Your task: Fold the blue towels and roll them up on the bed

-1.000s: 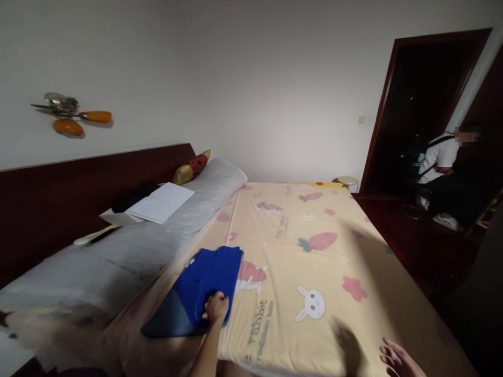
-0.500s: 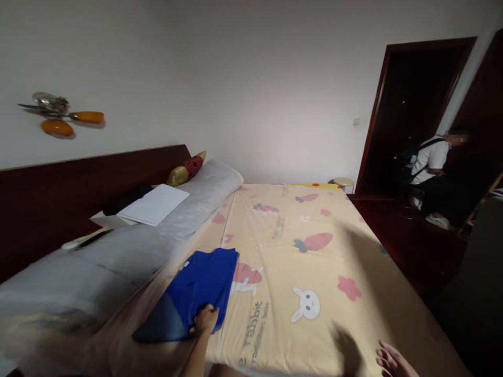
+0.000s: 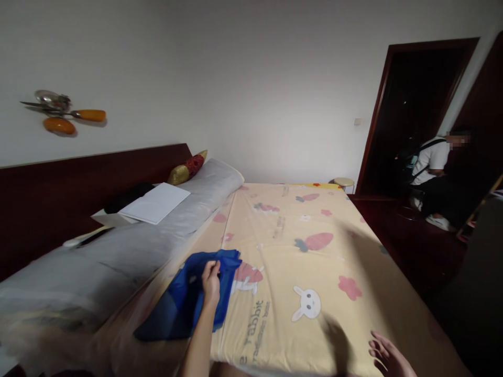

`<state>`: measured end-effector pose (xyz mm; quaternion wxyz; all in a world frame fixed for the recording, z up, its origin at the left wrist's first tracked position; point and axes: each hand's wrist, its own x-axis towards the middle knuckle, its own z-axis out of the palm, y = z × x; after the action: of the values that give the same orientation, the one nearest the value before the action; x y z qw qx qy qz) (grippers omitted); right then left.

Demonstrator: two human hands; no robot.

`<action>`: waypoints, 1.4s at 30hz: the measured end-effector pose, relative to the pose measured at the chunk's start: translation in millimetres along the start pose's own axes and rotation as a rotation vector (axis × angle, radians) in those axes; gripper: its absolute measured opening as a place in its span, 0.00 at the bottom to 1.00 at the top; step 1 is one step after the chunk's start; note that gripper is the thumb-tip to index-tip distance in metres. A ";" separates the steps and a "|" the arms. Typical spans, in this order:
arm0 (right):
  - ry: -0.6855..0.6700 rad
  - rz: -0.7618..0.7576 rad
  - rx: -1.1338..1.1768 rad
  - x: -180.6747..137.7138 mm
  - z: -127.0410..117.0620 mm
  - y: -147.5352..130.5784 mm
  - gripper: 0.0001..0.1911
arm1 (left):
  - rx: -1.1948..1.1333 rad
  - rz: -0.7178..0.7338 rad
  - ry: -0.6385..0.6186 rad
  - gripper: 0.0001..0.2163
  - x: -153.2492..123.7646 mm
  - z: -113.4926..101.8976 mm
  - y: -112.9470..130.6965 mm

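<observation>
A blue cloth [image 3: 188,296] lies folded on the left part of a bed with a yellow cartoon-print sheet [image 3: 310,262]. My left hand [image 3: 211,281] is closed in a pinch on the cloth's far edge, which is lifted a little off the sheet. A darker blue piece [image 3: 157,324] sticks out under it toward me. My right hand [image 3: 387,356] hovers at the bed's near right corner, fingers spread, holding nothing.
A long grey bolster [image 3: 129,246] runs along the dark wood headboard [image 3: 58,193], bearing a white paper [image 3: 155,202] and a red-gold cushion [image 3: 186,167]. A person in a white shirt [image 3: 436,162] sits by the dark doorway [image 3: 412,110] at right. A small stool [image 3: 343,182] stands past the bed.
My left hand has moved from the near edge of the blue cloth up to its far edge and pinched it, lifting and bunching it. My right hand shifted slightly left.
</observation>
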<state>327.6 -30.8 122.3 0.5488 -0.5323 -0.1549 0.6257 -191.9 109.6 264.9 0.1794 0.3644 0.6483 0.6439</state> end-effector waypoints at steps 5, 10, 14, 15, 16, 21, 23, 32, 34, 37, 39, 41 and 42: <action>-0.052 -0.224 -0.161 -29.6 52.0 -21.9 0.28 | -0.267 0.001 -0.284 0.16 -48.7 31.7 67.1; -0.245 -0.636 -0.503 -78.3 115.4 -49.1 0.21 | -0.266 0.097 -0.744 0.10 -119.6 45.5 132.0; -0.344 -0.926 -0.715 -103.2 153.6 -56.9 0.25 | -0.209 0.186 -1.109 0.09 -162.0 53.2 163.7; -0.357 -0.963 -0.762 -106.7 159.7 -57.3 0.23 | -0.223 0.176 -1.220 0.09 -169.0 54.8 166.9; -0.380 -0.982 -0.808 -109.4 164.2 -57.7 0.18 | -0.238 0.169 -1.335 0.09 -174.4 56.0 168.5; -0.562 -0.961 -0.866 -120.0 165.4 -65.9 0.11 | -0.340 0.154 -1.622 0.11 -181.3 56.2 160.4; -0.583 -0.910 -0.860 -124.1 162.6 -69.6 0.12 | -0.335 0.146 -1.610 0.11 -180.2 55.8 153.6; -0.509 -0.633 -0.923 -113.8 156.6 -53.3 0.11 | -0.187 0.143 -1.484 0.14 -175.3 57.4 123.1; -0.515 -0.636 -0.893 -112.0 155.7 -51.4 0.11 | -0.198 0.108 -1.535 0.14 -171.8 55.1 115.5; -0.548 -0.542 -0.863 -115.0 157.6 -56.4 0.13 | -0.155 0.069 -1.616 0.15 -169.6 51.0 106.3; -0.546 -0.467 -0.873 -118.8 158.7 -64.5 0.14 | -0.089 0.092 -1.613 0.13 -170.9 49.2 103.5; -0.529 -0.458 -0.923 -122.6 157.5 -76.2 0.13 | 0.055 0.174 -1.508 0.18 -173.2 49.5 102.8; -0.524 -0.475 -0.961 -124.5 156.0 -83.3 0.12 | 0.141 0.224 -1.434 0.21 -174.2 50.5 102.6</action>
<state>219.5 -46.8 309.0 0.3148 -0.4997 -0.6656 0.4562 -15.0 12.9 317.4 0.4692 0.7714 0.3704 0.2180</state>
